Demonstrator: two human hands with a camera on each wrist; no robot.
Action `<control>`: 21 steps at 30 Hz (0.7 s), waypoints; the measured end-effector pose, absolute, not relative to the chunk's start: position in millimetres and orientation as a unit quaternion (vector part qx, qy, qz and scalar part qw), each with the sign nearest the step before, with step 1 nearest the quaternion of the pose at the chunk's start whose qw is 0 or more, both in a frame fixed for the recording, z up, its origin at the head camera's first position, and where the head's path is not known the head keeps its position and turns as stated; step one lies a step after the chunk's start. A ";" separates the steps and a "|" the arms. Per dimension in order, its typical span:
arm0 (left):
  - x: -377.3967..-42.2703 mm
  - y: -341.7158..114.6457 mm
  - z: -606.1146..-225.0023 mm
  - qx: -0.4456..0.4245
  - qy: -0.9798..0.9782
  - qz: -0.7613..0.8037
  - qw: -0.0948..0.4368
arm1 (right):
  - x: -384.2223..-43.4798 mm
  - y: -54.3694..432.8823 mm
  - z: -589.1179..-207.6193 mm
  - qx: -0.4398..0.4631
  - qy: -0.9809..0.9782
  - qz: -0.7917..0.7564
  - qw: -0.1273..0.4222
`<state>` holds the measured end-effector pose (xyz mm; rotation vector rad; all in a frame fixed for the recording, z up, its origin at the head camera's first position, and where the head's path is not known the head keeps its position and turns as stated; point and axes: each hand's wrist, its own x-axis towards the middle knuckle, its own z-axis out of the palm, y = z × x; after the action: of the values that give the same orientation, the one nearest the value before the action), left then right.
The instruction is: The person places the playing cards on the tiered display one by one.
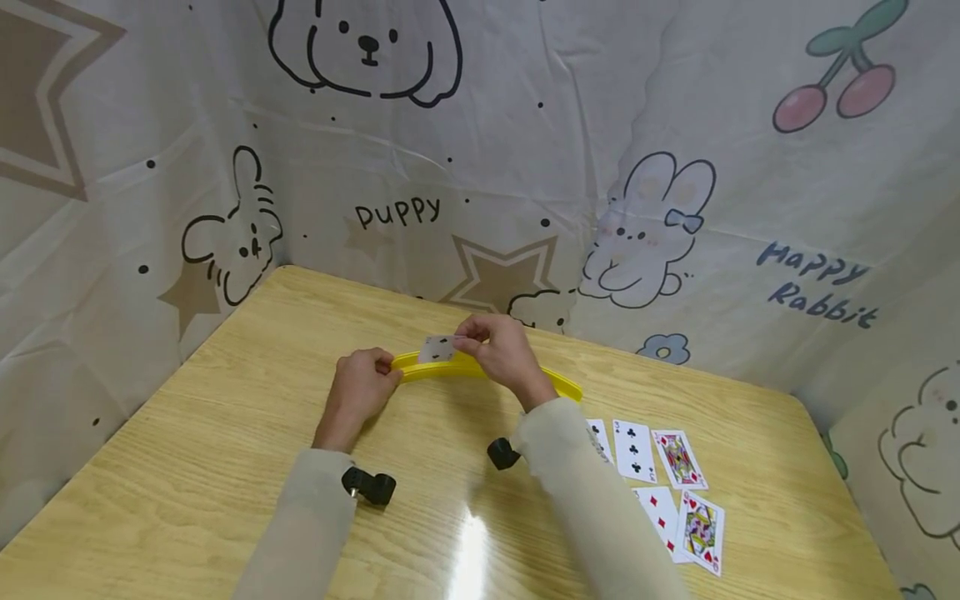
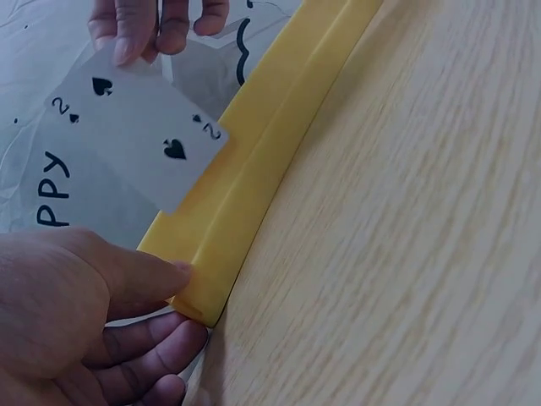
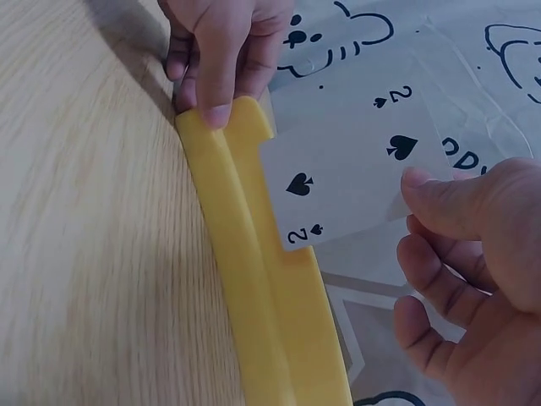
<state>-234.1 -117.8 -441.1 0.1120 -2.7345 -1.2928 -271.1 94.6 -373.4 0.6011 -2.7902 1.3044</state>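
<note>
A curved yellow playing card holder [image 1: 564, 385] with a lengthwise groove stands near the back of the table. My left hand [image 1: 362, 385] pinches its left end, thumb on top and fingers beneath, as the left wrist view shows. Between thumb and fingers of my right hand [image 1: 501, 350] is the two of spades [image 3: 347, 169], gripped by one edge. The card is tilted, its face toward me, and its lower edge overlaps the holder's back wall in both wrist views. In the left wrist view the holder's groove [image 2: 245, 182] shows no card standing in it.
Face-up cards lie at the right of the wooden table [image 1: 225, 417]: a three of clubs [image 1: 634, 450], a jack or king of diamonds [image 1: 680, 458], a queen of hearts [image 1: 702, 532] and a diamond card [image 1: 658, 512]. My right sleeve partly covers another club card [image 1: 597, 435]. A printed cloth [image 1: 495, 150] hangs behind.
</note>
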 end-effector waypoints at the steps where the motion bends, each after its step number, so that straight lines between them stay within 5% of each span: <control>1: -234.1 -118.0 -441.2 0.036 -0.902 -0.427 0.058 | -271.8 93.1 -373.1 0.190 -0.890 0.415 0.000; 21: -235.2 -118.4 -442.3 0.038 -0.900 -0.429 0.062 | -276.9 77.7 -363.4 0.216 -0.888 0.406 0.020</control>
<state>-235.2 -118.4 -442.3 0.1147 -2.7229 -1.2970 -276.9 77.7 -363.4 0.6705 -2.7534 1.2591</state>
